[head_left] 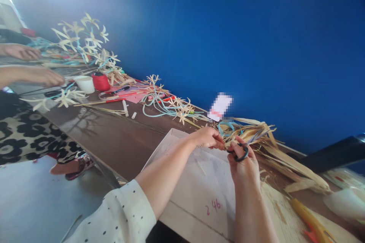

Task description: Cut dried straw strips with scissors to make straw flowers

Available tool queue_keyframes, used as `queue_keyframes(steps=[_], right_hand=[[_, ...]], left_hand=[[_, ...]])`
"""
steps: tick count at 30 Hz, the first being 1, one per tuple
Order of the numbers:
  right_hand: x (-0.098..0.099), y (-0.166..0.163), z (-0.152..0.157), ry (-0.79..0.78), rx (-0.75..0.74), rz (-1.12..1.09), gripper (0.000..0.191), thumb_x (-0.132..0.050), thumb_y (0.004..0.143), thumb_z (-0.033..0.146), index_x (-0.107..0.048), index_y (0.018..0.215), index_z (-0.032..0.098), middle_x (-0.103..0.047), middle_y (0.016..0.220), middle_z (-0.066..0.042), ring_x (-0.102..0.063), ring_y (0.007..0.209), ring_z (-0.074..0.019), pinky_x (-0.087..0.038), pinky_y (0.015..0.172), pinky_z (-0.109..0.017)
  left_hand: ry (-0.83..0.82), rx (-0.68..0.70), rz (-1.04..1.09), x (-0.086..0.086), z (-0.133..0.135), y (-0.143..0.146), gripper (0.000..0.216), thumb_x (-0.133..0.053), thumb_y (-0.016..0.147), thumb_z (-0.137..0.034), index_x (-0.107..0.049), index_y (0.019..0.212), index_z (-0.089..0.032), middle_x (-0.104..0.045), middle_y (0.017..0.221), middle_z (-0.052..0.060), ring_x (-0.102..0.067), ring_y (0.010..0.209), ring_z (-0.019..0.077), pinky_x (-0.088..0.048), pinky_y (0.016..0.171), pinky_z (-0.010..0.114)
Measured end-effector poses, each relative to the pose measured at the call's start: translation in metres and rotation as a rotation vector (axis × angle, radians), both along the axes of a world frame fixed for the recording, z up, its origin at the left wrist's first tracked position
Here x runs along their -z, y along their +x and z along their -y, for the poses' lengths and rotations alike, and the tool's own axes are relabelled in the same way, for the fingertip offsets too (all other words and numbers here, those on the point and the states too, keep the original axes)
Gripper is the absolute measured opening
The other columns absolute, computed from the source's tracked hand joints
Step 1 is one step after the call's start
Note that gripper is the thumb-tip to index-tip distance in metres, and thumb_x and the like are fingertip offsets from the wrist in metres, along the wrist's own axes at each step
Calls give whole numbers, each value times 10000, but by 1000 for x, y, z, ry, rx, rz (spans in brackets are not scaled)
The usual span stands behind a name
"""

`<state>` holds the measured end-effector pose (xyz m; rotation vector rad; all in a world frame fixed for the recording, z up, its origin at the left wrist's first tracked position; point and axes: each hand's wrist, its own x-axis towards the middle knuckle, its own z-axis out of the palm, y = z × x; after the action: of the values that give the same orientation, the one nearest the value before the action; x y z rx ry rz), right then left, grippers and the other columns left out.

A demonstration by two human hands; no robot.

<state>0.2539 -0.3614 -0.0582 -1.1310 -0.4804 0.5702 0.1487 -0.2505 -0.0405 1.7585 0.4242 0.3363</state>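
Note:
My right hand (pixel 244 163) is closed around a pair of scissors (pixel 242 154) with black handle loops, above the edge of a pale board (pixel 196 182). My left hand (pixel 208 138) is just left of it, its fingertips pinched together. Something small and pale seems to lie at those fingertips, too small to name. Dried husk strips (pixel 265 136) lie in a loose pile behind and to the right of my hands. Beside them is a light blue ribbon or cord (pixel 226 127).
Pale straw-like flowers (pixel 182 112) and light blue cords (pixel 154 108) lie along the brown table (pixel 134 136). A red thread spool (pixel 100 82) and a white cup (pixel 84 84) stand farther left, near a co-worker's hands (pixel 48 77). A yellow tool (pixel 309 218) is at right. A blue wall (pixel 242 45) rises behind.

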Motion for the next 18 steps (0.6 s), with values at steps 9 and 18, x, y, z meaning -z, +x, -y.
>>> queue_keyframes(steps=[9,18], right_hand=[[3,8,1,95,-58,-86,310,-733,575,172,-614,860,188,-517,641,38,-490,559,-72,-279,384,-135],[7,11,2,121,1,-11,316,-723,616,187,-623,914,204,-533,651,26,-480,567,-72,-269,389,-134]], left_hand=[[-70,7,1,2,-1,2,342,-690,558,-298,-651,856,-133,-602,689,12,-492,599,69,-412,601,202],[-52,17,-37,-2,-1,-1,355,-676,570,-306,-653,895,-166,-633,836,25,-543,742,101,-441,650,207]])
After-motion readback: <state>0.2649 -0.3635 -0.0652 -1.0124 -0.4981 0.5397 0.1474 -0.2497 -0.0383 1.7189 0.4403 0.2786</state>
